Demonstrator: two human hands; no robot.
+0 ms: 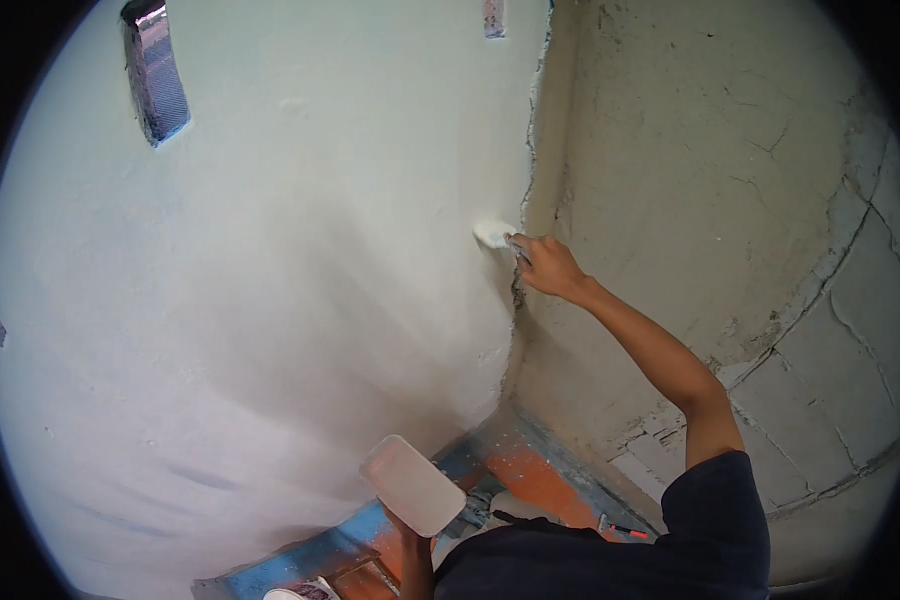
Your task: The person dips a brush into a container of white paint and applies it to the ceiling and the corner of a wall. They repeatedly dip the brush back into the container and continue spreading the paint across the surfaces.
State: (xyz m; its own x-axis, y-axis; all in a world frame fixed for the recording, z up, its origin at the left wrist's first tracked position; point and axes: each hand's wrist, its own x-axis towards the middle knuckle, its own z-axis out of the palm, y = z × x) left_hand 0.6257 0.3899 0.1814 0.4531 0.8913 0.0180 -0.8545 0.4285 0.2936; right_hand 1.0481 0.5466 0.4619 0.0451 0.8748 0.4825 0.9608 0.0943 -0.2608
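Note:
My right hand (550, 267) is closed around the handle of a paintbrush (494, 235). The brush's white head touches the pale wall (370, 200), close to its rough, broken edge at the corner. Low in the view, my left hand (404, 528) holds up a pale rectangular tub (413, 487) with rounded corners. That tub hides most of the left fingers, and what lies inside it is hard to make out.
A bare, cracked wall (690, 180) meets the pale wall at the corner. Two recesses, one a long opening (157, 85), cut into the pale wall. Below are an orange and blue floor area (540, 480), a red-handled tool (625, 529) and a white container (288, 594).

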